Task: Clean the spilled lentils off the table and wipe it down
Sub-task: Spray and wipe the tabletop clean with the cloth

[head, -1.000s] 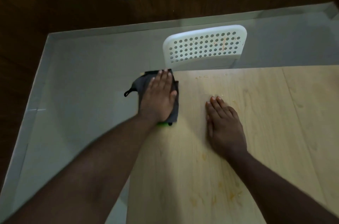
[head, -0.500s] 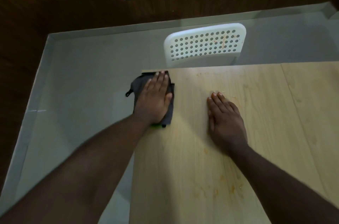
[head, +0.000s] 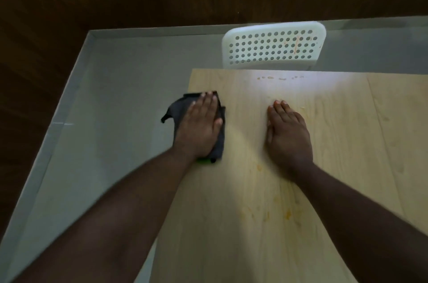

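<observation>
Here, the left hand point(head: 201, 128) lies flat, fingers straight, pressing a dark cloth point(head: 218, 143) onto the tabletop point(head: 347, 155) at its nine o'clock edge. The right hand point(head: 288, 135) rests spread and empty at centre; orange smears point(head: 288, 214) lie toward six o'clock.

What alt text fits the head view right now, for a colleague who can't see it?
The left hand presses a dark cloth flat at the left edge of a light wooden table, while the right hand rests palm down beside it. Yellowish smears mark the near tabletop; a white perforated chair stands beyond the far edge.
</observation>
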